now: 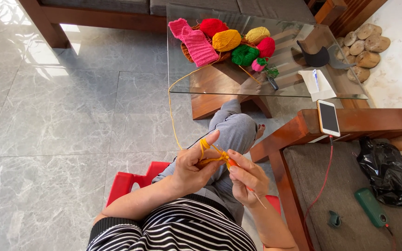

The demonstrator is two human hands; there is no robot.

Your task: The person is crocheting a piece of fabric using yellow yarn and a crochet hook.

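My left hand [192, 165] holds a small piece of orange-yellow crochet work [212, 159], with the yarn wrapped over my raised index finger. My right hand [247, 176] grips a crochet hook [252, 191] with an orange handle, its tip in the work. The yellow yarn strand [170, 114] runs up from my left hand to the glass table [201, 88], where a basket holds several yarn balls: red, yellow [226, 40], green [244, 55] and pink, plus a pink knitted piece [199, 45].
I sit on a red stool [126, 182] over a grey marble floor. A wooden sofa arm at the right carries a phone [328, 118] on a red cable. On the sofa cushion lie a black plastic bag [389, 172] and a green device [371, 207]. Log slices [364, 44] are stacked at the far right.
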